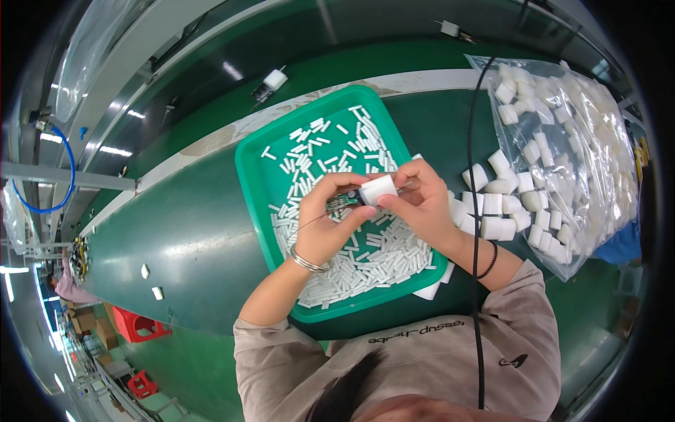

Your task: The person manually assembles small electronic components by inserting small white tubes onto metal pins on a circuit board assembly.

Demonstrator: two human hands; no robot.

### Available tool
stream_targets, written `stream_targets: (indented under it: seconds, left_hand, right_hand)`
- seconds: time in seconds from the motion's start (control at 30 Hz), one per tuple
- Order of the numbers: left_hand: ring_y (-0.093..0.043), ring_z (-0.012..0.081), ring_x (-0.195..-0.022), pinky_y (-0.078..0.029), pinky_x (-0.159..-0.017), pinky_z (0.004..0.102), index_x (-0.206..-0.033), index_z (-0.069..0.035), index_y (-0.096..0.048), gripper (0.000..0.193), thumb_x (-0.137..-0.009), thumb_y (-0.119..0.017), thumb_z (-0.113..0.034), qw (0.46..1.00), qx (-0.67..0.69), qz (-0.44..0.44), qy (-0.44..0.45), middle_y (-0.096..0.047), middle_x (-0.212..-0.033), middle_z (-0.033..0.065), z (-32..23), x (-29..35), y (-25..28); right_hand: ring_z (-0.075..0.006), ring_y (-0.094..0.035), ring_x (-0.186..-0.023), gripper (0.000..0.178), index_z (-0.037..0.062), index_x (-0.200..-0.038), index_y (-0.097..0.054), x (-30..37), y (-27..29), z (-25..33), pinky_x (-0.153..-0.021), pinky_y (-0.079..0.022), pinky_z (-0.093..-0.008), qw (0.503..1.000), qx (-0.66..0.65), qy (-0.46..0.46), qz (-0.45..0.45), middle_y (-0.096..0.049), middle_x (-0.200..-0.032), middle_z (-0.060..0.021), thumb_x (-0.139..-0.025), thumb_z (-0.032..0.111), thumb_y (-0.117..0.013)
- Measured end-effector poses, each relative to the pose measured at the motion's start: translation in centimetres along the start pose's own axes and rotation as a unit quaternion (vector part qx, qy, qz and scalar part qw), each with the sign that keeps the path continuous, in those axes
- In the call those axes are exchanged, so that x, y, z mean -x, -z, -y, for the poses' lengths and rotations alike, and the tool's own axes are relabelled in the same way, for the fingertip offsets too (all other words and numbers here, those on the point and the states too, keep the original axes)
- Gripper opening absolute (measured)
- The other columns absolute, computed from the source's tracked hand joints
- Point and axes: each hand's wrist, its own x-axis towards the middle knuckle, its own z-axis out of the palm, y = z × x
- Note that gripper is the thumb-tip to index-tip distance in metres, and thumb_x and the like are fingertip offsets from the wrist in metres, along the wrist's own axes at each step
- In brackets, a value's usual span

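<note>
My left hand is closed round a small circuit board with a thin wire trailing from it. A white cylinder, apparently foam, sits against the board's right end, pinched between the thumb and fingers of my right hand. A thin pin or lead sticks out on its right side, partly hidden by the fingers. Both hands are above a green tray holding a great many short white tubes.
Right of the tray, loose white foam cylinders spill from a clear plastic bag. Similar assemblies lie on the dark belt beyond the pale rail. A black cable hangs across the view. Two white pieces rest on the table's left.
</note>
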Motion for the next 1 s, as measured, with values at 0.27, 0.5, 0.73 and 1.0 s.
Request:
stream_targets:
  seconds: [0.27, 0.5, 0.73, 1.0]
  left_hand:
    - [-0.057, 0.0109, -0.072, -0.049, -0.057, 0.0227, -0.083, -0.002, -0.058, 0.017, -0.068, -0.065, 0.001, 0.996, 0.012, -0.075, 0.04, -0.058, -0.08, 0.0041, -0.8, -2.6, 4.8]
    - [-0.055, 0.0133, -0.045, -0.032, -0.033, 0.018, -0.082, -0.008, -0.058, 0.026, -0.067, -0.072, -0.023, 0.876, 0.082, -0.459, 0.121, -0.058, -0.066, 0.0048, 9.6, -10.2, 24.3]
    - [-0.052, 0.0156, -0.039, -0.035, -0.03, 0.0211, -0.073, -0.002, -0.055, 0.027, -0.064, -0.074, -0.019, 0.797, 0.024, -0.583, 0.157, -0.056, -0.06, 0.0099, 13.9, -11.1, 34.0]
    - [-0.052, 0.0226, -0.09, -0.051, -0.074, 0.0344, -0.132, -0.008, -0.007, 0.083, -0.072, -0.064, -0.004, 0.764, 0.23, -0.603, -0.012, -0.045, -0.107, 0.0162, 15.3, -10.8, 37.8]
  right_hand:
    - [-0.0188, -0.054, -0.095, 0.028, 0.0028, -0.095, -0.045, -0.5, -0.8, 1.0, -0.078, -0.045, -0.0295, 0.994, 0.093, 0.054, 0.017, -0.055, -0.106, -0.0134, -0.073, 0.005, -0.062]
    - [-0.029, -0.043, -0.102, 0.025, 0.005, -0.093, -0.05, -0.8, -0.5, 1.0, -0.086, -0.034, -0.0342, 0.948, 0.292, 0.12, 0.021, -0.047, -0.111, -0.0121, -0.071, 0.005, -0.06]
    - [-0.0261, -0.043, -0.102, 0.014, 0.0071, -0.084, -0.053, -0.7, -0.2, 0.5, -0.084, -0.036, -0.0346, 0.949, 0.297, 0.099, 0.041, -0.047, -0.11, -0.0072, -0.072, 0.005, -0.059]
    - [-0.0258, -0.043, -0.1, 0.013, 0.0068, -0.082, -0.054, -1.0, -0.6, 0.5, -0.084, -0.035, -0.0343, 0.945, 0.313, 0.085, 0.051, -0.048, -0.109, -0.0065, -0.07, 0.005, -0.06]
